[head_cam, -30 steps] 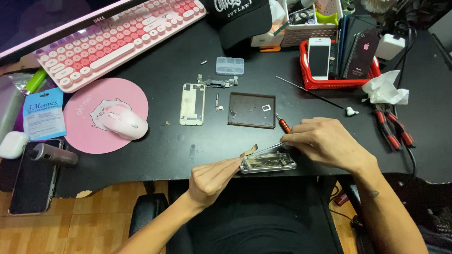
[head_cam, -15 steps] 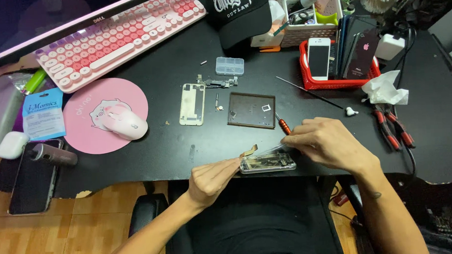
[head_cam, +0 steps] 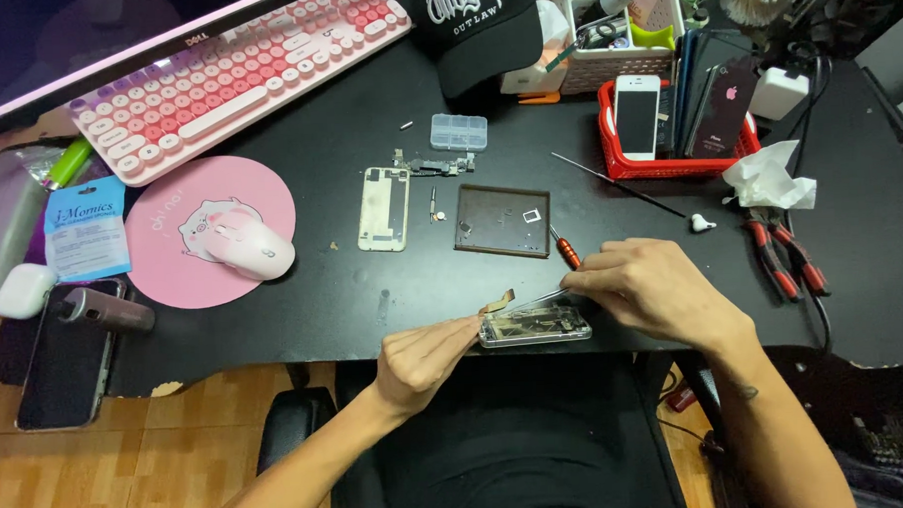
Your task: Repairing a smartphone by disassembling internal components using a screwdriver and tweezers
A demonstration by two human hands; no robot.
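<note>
An opened phone frame (head_cam: 534,326) lies at the near edge of the black desk (head_cam: 373,287), its insides showing. My left hand (head_cam: 425,357) pinches its left end and holds it steady. My right hand (head_cam: 653,289) grips thin metal tweezers (head_cam: 533,299) whose tip reaches into the frame beside a small tan flex strip (head_cam: 496,301) that sticks up. A red-handled screwdriver (head_cam: 565,250) lies just beyond my right hand.
A brown parts mat (head_cam: 502,220), a back plate (head_cam: 384,207), a small clear parts box (head_cam: 458,132) and loose parts lie mid-desk. A red basket (head_cam: 668,161) of phones, red pliers (head_cam: 782,257), pink keyboard (head_cam: 235,76), mouse (head_cam: 256,253) on pink pad.
</note>
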